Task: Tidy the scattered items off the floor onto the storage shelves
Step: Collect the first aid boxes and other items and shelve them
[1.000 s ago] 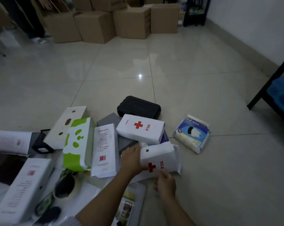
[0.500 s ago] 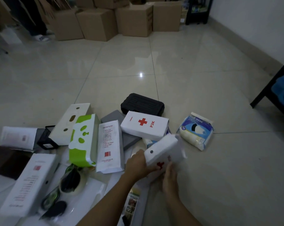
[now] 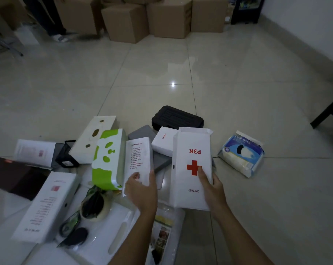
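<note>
1. My right hand [image 3: 212, 186] holds one white P3K box [image 3: 191, 169], thumb pressed on its red-cross face, fingers hidden behind. The box is raised off the floor [image 3: 238, 83], face up toward me, print upside down. This box is my landmark below.
2. My left hand [image 3: 141, 190] is just left of the P3K box, palm open and fingers loosely spread, gripping nothing. Its fingertips overlap the near end of one list box [image 3: 139, 159]; contact cannot be confirmed.
3. White first-aid cartons counted: five. The held one; the list box; one Onemed box [image 3: 163, 142] partly behind the held box's upper left; two more [image 3: 45, 205] [image 3: 35, 153] far to its left.
4. One green box [image 3: 109, 159] lies left of the list box, touching it. One white cut-out box [image 3: 94, 138] lies beyond the green one.
5. One black case [image 3: 177, 117] lies beyond the P3K box on the floor.
6. One mask pack [image 3: 242, 154] lies right of the P3K box, apart from the pile.
7. One grey slab [image 3: 142, 131] lies under the cartons, left of the black case.
8. One small black holder [image 3: 66, 154] sits well left of the P3K box.
9. One tape roll [image 3: 96, 204] lies lower left of the P3K box.
10. Brown cartons [image 3: 162, 18] stand far beyond; at least four visible.
</note>
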Demonstrator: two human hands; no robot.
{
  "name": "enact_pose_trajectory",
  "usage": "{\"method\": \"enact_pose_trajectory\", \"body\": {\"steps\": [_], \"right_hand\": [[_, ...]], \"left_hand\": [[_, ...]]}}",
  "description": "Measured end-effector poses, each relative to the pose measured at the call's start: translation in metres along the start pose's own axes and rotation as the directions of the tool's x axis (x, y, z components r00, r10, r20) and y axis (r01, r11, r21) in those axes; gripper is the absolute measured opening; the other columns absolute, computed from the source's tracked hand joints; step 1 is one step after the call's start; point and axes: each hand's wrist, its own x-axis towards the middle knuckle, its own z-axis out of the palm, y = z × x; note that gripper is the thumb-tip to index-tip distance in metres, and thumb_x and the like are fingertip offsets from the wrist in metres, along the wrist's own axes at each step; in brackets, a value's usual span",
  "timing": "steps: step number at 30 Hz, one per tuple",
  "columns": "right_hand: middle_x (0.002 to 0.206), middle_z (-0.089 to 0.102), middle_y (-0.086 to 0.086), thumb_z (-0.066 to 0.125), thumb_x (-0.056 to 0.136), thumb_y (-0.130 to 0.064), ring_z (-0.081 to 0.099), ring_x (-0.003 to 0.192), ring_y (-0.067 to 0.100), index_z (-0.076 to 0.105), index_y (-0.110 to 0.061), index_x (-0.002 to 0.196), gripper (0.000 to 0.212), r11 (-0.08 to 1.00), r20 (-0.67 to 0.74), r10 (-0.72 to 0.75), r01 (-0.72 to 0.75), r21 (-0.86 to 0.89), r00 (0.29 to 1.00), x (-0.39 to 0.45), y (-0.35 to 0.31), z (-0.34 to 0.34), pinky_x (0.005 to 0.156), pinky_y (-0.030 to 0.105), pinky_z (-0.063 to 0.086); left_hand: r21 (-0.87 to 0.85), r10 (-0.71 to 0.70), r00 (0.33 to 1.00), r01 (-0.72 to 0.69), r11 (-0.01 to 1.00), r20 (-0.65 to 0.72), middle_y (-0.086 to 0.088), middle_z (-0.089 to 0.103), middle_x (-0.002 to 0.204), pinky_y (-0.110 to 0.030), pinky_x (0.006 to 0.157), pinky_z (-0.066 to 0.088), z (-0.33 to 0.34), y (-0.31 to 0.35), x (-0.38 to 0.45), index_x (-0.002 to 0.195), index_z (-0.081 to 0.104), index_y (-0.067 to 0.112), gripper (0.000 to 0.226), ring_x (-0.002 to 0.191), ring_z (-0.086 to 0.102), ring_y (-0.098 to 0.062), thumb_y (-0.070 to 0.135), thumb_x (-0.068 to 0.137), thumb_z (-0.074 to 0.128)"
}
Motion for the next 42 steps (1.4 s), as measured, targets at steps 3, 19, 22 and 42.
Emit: {"method": "enact_pose_trajectory", "body": {"steps": [3, 19, 22, 42], "right_hand": [[0.097, 0.074, 0.002, 0.061, 0.090, -0.045, 0.073, 0.083, 0.020, 0.064, -0.024, 0.109, 0.028, 1.000, -0.012, 0.005, -0.005, -0.002, 1.000, -0.001, 0.003, -0.003, 0.059, 0.026, 0.057], [0.094, 0.074, 0.002, 0.059, 0.091, -0.045, 0.073, 0.078, 0.019, 0.064, -0.024, 0.107, 0.027, 0.997, -0.059, 0.043, -0.047, -0.065, 0.997, -0.016, 0.014, -0.021, 0.055, 0.023, 0.055], [0.094, 0.074, 0.001, 0.058, 0.091, -0.046, 0.073, 0.078, 0.019, 0.064, -0.024, 0.108, 0.028, 0.996, -0.052, 0.043, -0.047, -0.081, 0.998, -0.017, 0.014, -0.022, 0.056, 0.024, 0.055], [0.093, 0.076, -0.007, 0.059, 0.088, -0.054, 0.072, 0.081, 0.016, 0.066, -0.034, 0.109, 0.030, 0.996, 0.086, -0.019, 0.011, 0.092, 0.996, 0.019, -0.095, -0.045, 0.066, 0.030, 0.053]], "left_hand": [[0.293, -0.129, 0.991, 0.111, 0.950, 0.043, -0.020, 0.040, 0.139, -0.052, 0.108, 0.031, 0.003, -0.022, 0.015, 0.138, 0.039, 0.013, 0.109, 0.131, 0.033, -0.037, 0.062, 0.052, 0.086], [0.351, -0.020, 0.999, 0.002, 0.937, 0.046, -0.023, 0.033, 0.135, -0.055, 0.102, 0.034, 0.004, -0.049, 0.020, 0.141, 0.029, 0.016, 0.119, 0.119, 0.038, -0.045, 0.052, 0.046, 0.091], [0.247, -0.070, 0.995, 0.052, 0.967, 0.064, -0.023, 0.036, 0.136, -0.054, 0.103, 0.037, 0.000, -0.054, 0.016, 0.143, 0.030, 0.014, 0.121, 0.121, 0.038, -0.044, 0.055, 0.046, 0.089], [-0.525, 0.243, 0.475, 0.822, 0.220, 0.845, -0.011, 0.051, 0.141, -0.062, 0.115, 0.015, -0.022, 0.091, -0.008, 0.134, 0.054, 0.022, 0.053, 0.137, 0.035, -0.040, 0.049, 0.096, 0.030]]}}
